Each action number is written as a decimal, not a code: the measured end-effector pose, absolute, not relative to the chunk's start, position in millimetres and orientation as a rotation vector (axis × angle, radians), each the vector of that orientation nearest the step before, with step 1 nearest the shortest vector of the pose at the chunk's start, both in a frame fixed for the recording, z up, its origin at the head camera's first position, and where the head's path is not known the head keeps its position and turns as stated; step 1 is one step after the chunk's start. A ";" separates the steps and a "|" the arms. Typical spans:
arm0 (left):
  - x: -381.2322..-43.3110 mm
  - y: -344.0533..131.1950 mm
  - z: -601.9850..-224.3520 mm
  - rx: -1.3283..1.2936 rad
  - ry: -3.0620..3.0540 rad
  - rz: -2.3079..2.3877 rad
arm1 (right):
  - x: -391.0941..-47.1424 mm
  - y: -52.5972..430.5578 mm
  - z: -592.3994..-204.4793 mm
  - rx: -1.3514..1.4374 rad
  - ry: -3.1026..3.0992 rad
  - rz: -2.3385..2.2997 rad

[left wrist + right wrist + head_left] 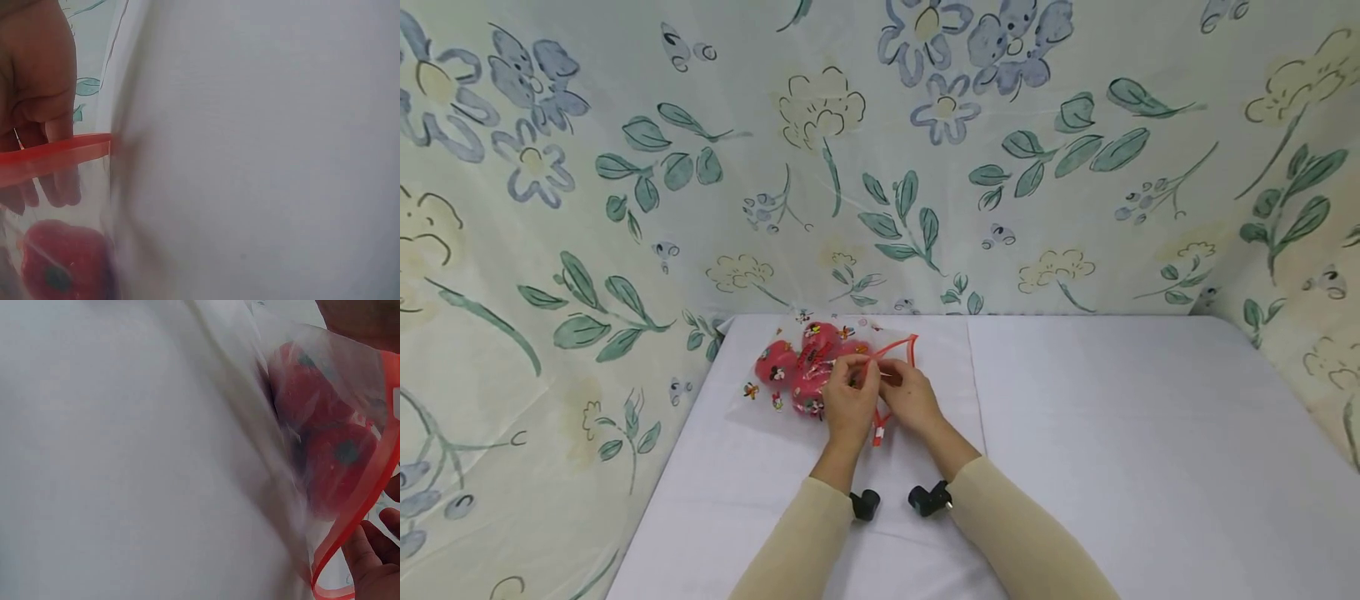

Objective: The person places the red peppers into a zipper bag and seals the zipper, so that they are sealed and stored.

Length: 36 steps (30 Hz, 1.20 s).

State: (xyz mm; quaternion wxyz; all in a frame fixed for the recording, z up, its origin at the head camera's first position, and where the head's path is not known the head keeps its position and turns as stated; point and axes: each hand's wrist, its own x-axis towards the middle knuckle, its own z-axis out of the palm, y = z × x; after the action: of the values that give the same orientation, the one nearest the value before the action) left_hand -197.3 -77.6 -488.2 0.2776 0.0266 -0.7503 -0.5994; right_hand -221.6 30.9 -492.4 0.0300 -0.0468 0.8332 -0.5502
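Note:
A clear zip bag (756,412) with a red zip edge and small printed cartoon figures lies at the table's left rear. Inside it are several round red things (777,362); the right wrist view shows dark green spots on two, like tomato (342,453) tops. My left hand (850,404) and right hand (916,404) meet at the bag's mouth, each pinching its red edge (895,342). The left wrist view shows fingers (60,190) through the clear plastic below that edge. Just below the hands a red zip end (878,433) with a white piece hangs out.
A white cloth covers the table (1112,450), with a crease (973,375) right of the bag. Behind it hangs a floral curtain (880,208). Black wrist cameras (865,504) sit at both sleeve cuffs.

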 end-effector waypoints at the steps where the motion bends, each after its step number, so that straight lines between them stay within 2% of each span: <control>1: -197.9 -77.1 -488.6 0.065 -2.010 -1.607 | -220.2 33.6 -492.3 -0.151 2.573 -1.710; 6: -200.7 -74.5 -489.3 0.045 -1.999 -1.565 | -211.4 47.6 -492.6 -0.121 2.614 -1.779; 19: -202.5 -64.9 -479.9 0.036 -2.209 -1.440 | -180.2 79.4 -491.0 0.160 2.547 -1.742; 32: -197.2 -63.8 -483.7 -0.401 -2.744 -0.674 | -159.4 81.3 -497.2 0.072 1.843 -1.872; 36: -194.8 -67.1 -481.8 -0.417 -2.779 -0.752 | -157.7 73.8 -504.1 0.070 1.815 -1.927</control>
State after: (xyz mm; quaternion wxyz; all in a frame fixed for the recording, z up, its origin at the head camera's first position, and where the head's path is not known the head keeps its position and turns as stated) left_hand -194.8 -67.1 -481.8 0.1163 -0.1424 -0.9488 -0.2567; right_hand -157.7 73.8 -504.1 0.2445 0.0256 0.6646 -0.7056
